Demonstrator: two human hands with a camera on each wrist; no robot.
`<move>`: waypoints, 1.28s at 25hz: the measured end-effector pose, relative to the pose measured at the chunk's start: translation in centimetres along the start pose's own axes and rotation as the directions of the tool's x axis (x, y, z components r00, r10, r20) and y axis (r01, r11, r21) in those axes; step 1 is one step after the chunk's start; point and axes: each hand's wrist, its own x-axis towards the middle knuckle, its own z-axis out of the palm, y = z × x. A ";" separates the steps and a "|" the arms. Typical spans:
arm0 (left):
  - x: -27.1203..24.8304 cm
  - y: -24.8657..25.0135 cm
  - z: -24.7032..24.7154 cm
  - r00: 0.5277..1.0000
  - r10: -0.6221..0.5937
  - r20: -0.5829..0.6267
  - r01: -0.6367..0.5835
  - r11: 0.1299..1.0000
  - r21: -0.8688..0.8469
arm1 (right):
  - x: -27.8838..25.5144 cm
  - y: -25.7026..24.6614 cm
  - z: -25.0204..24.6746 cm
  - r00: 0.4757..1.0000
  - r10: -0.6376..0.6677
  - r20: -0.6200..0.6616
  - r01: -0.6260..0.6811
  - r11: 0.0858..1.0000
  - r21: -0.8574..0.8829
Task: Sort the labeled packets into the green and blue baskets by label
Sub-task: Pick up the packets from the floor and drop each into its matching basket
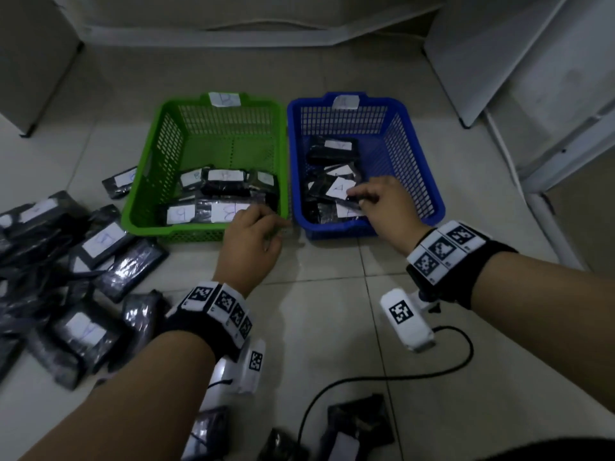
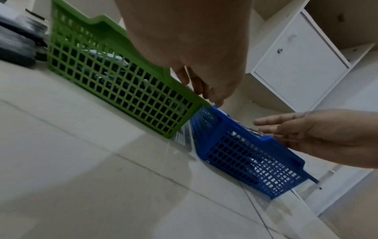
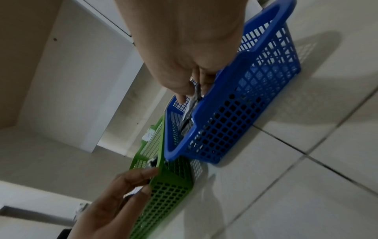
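A dark packet point(image 1: 351, 207) with a white label is being pinched at its edge between the thumb and fingers of the right hand point(image 1: 387, 202), low inside the blue basket point(image 1: 422, 181) at its near end. The right wrist view is showing the shiny edge of that packet point(image 3: 194, 95) caught between the fingertips just inside the basket wall point(image 3: 235, 116). Under and behind it, several more dark packets point(image 1: 332, 151) are lying in the blue basket, one label reading like an A.

The green basket point(image 1: 146, 194) is sitting just beside the blue one on the tiled floor point(image 1: 332, 267), and is holding a layer of packets point(image 1: 213, 211) with white labels. The left hand point(image 1: 253, 237) is hovering over its near right corner with fingers loosely bent and nothing in them.

A heap of unsorted packets point(image 1: 66, 277) is lying on the floor to the left. Each basket is carrying a paper tag point(image 1: 224, 99) on its far rim.
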 end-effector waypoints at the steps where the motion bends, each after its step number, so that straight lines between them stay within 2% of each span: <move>1: -0.9 0.2 0.0 1.000 0.007 0.017 -0.007 1.000 -0.022 | -1.3 -0.1 0.0 1.000 -0.014 -0.011 0.014 1.000 -0.022; 6: -3.0 2.1 -0.1 0.997 -0.037 0.066 0.045 0.991 -0.125 | -8.3 0.1 -0.6 0.998 -0.063 0.012 0.063 0.997 0.043; 10: -5.3 5.4 0.6 0.965 -0.058 0.256 0.121 0.964 -0.237 | -14.1 -0.2 -2.1 0.993 0.013 0.118 -0.020 0.998 0.059; 12: -7.1 7.3 0.7 0.922 -0.083 0.379 0.197 0.942 -0.272 | -16.8 0.5 -2.7 0.972 0.057 0.227 -0.067 0.997 0.035; 15: -10.0 8.9 1.5 0.838 -0.045 0.544 0.253 0.915 -0.315 | -19.6 2.8 -1.8 0.924 0.039 0.380 -0.015 0.998 -0.066; 17: -11.5 9.2 2.1 0.767 0.029 0.641 0.225 0.923 -0.311 | -20.5 4.5 -0.6 0.871 0.053 0.488 0.024 0.988 -0.152; 19: -13.0 9.2 2.3 0.671 0.055 0.740 0.173 0.958 -0.228 | -20.9 5.8 0.0 0.827 0.059 0.560 0.056 0.981 -0.187; 22: -15.1 9.7 2.4 0.544 0.044 0.838 0.098 0.988 -0.116 | -21.7 7.2 -1.0 0.824 0.080 0.561 0.040 0.980 -0.197; 23: -15.7 9.7 2.4 0.522 0.033 0.852 0.090 0.991 -0.094 | -21.9 7.6 -1.0 0.817 0.074 0.572 0.050 0.979 -0.197; 26: -16.0 9.6 2.5 0.547 -0.037 0.836 0.191 0.978 -0.082 | -22.1 8.1 0.0 0.751 0.040 0.659 0.157 0.959 -0.237; 29: -15.5 9.2 1.8 0.502 -0.118 0.857 0.278 0.960 -0.030 | -22.4 8.1 1.1 0.700 0.001 0.714 0.308 0.902 -0.304; 31: -15.2 8.5 1.1 0.478 -0.176 0.860 0.387 0.922 -0.027 | -21.9 7.6 1.4 0.648 -0.002 0.761 0.357 0.884 -0.302; 32: -15.0 8.3 0.7 0.483 -0.208 0.851 0.481 0.875 -0.059 | -21.3 7.3 1.6 0.627 0.007 0.779 0.347 0.892 -0.288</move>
